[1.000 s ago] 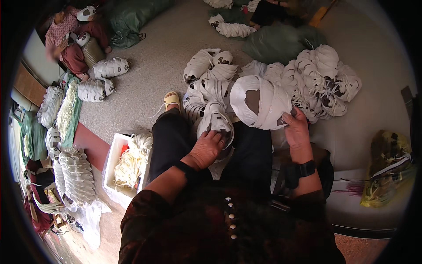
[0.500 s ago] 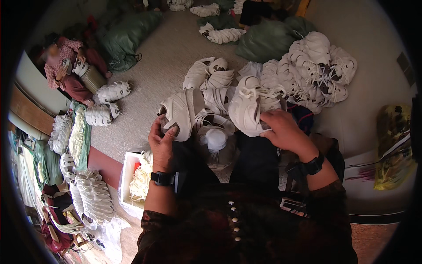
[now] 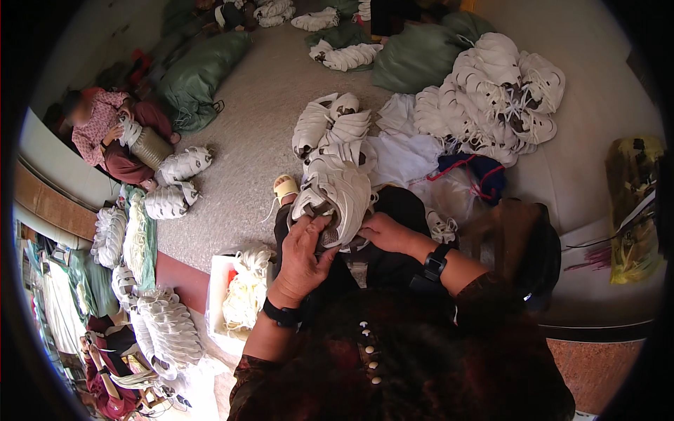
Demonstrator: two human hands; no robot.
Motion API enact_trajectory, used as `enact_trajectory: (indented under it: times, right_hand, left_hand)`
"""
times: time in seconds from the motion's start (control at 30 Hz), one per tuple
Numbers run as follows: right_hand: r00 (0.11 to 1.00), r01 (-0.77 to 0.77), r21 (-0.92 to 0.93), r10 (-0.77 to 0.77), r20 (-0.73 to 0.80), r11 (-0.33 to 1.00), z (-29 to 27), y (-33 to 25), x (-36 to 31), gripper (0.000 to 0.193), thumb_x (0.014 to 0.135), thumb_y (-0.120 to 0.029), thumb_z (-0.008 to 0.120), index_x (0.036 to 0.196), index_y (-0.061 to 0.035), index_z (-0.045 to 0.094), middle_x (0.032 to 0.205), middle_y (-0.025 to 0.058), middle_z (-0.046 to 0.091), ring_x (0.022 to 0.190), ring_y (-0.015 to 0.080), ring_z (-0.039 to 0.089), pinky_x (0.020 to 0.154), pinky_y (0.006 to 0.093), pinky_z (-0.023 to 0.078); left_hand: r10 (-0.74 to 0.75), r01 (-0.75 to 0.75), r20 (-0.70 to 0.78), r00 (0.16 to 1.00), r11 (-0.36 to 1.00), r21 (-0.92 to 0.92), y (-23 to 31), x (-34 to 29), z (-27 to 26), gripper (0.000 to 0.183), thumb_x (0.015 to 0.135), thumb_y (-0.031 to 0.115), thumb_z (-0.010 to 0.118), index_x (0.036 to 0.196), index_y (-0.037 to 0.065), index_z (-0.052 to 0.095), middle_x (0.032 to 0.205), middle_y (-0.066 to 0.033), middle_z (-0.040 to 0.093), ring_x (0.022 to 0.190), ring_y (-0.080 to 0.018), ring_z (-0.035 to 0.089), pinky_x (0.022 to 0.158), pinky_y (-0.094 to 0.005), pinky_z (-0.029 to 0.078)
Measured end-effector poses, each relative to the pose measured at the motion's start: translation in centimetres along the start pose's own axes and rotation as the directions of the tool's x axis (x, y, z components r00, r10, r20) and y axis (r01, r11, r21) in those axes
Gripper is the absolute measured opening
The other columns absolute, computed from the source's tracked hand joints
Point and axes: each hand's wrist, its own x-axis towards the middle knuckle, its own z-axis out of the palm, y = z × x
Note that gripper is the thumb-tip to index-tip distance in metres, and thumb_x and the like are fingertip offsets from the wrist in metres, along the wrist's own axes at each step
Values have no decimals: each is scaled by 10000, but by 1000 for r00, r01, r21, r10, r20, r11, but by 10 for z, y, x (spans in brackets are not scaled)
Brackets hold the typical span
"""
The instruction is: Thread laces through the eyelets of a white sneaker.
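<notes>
White shoe uppers (image 3: 340,186) are brought together over my lap, with their grey-lined openings toward me. My left hand (image 3: 303,256) grips the near left edge, its fingers reaching into an opening and the thumb pressed outside. On the other side, my right hand (image 3: 387,231) pinches the right edge of the same uppers; its fingertips are partly hidden behind them. Just beyond lies a bundle of nested white uppers (image 3: 331,125), which the held ones partly cover.
A large heap of white uppers (image 3: 491,98) lies at the right, before green sacks (image 3: 414,59). A white box (image 3: 217,298) of pale laces (image 3: 246,298) stands left of my legs. At the far left a person (image 3: 105,133) handles uppers. A dark bag (image 3: 526,245) sits at my right.
The two uppers, held apart in separate hands before, are now together in the middle. My right hand has moved left and down toward my left hand.
</notes>
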Motion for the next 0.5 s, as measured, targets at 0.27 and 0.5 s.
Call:
enact_trajectory:
  times: [0.27, 0.5]
  right_hand:
    - [792, -290, 394, 450, -412, 872, -82, 10, -57, 59, 809, -43, 562, 773, -1, 584, 689, 42, 601, 636, 95, 553, 590, 227, 439]
    - [930, -361, 4, 360, -78, 933, -203, -45, -79, 50, 787, -47, 561, 782, 0, 543, 664, -18, 522, 630, 58, 447, 574, 259, 399]
  left_hand:
    - [8, -189, 552, 834, 943, 272, -15, -5, 75, 380, 727, 22, 495, 1099, -53, 472, 990, -216, 511, 820, -349, 565, 723, -412, 467]
    - [82, -305, 715, 694, 933, 189, -25, -26, 88, 330, 754, 54, 482, 1069, -45, 490, 1005, -210, 528, 907, -343, 559, 762, -415, 469]
